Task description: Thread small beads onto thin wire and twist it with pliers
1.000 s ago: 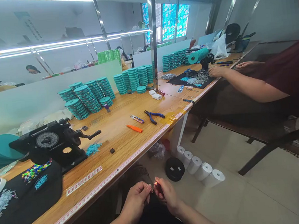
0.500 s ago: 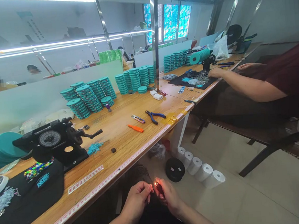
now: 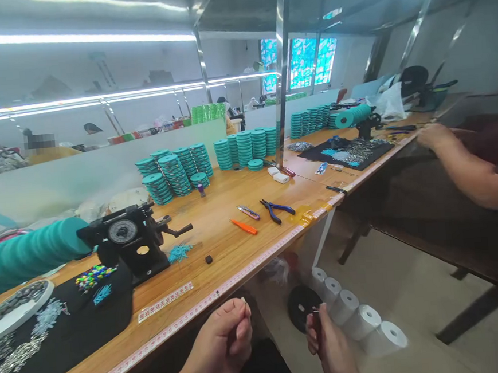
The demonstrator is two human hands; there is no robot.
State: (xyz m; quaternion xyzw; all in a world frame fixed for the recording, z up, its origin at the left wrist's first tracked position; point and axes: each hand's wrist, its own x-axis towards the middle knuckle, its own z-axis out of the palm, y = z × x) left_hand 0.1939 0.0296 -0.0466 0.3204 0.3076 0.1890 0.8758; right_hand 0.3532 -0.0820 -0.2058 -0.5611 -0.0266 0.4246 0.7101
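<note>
My left hand [image 3: 225, 342] is pinched at thumb and forefinger in front of the table edge. A tiny pale tip shows between the fingertips, too small to name. My right hand [image 3: 334, 343], lower and to the right, is closed around a lighter [image 3: 315, 312]. Only the lighter's top end shows past my thumb, and I see no flame on it. The two hands are apart. Nearest on the tabletop [image 3: 172, 307] are a small black cube [image 3: 209, 260] and a printed strip [image 3: 165, 301].
A hand-cranked winding machine [image 3: 132, 241] carries teal spools [image 3: 30, 252]. An orange-handled tool [image 3: 244, 227], snips [image 3: 249, 212] and pliers [image 3: 277, 210] lie mid-table. Stacked teal spools [image 3: 174, 175] stand behind. White rolls [image 3: 368, 318] stand on the floor; a co-worker's arm [image 3: 463, 164] is at right.
The lighter's flame has gone out. My right hand has moved right with the lighter, away from my left hand. The view has shifted, and the co-worker's hand has drawn back from their mat.
</note>
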